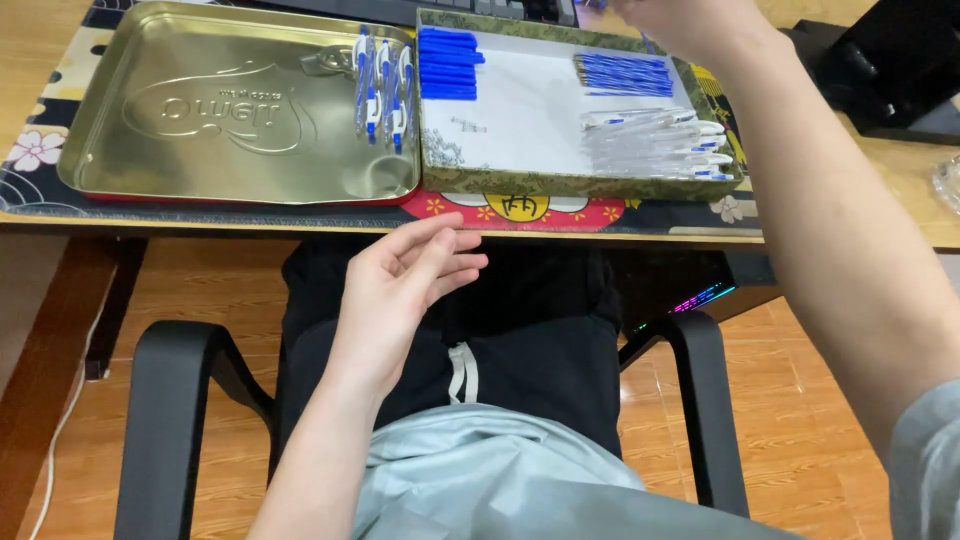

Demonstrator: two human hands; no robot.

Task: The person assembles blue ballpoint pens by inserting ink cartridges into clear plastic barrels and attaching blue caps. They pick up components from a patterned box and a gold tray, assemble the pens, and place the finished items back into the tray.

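My left hand [405, 280] hovers palm-up over my lap, just below the desk's front edge, fingers apart and holding nothing. My right hand [690, 22] reaches over the far edge of a patterned shallow box [520, 183]; its fingers are cut off by the frame's top. The box holds blue pen caps [447, 64], blue refills [625, 75] and clear pen barrels [655, 142]. To its left, a gold metal tray [200, 165] carries several assembled blue-and-white pens [383, 88] at its right side.
A floral desk mat [520, 210] lies under both containers. A keyboard [400, 10] sits behind them, a black object [890, 70] at the right. Black chair arms [165, 400] flank my lap over a wooden floor.
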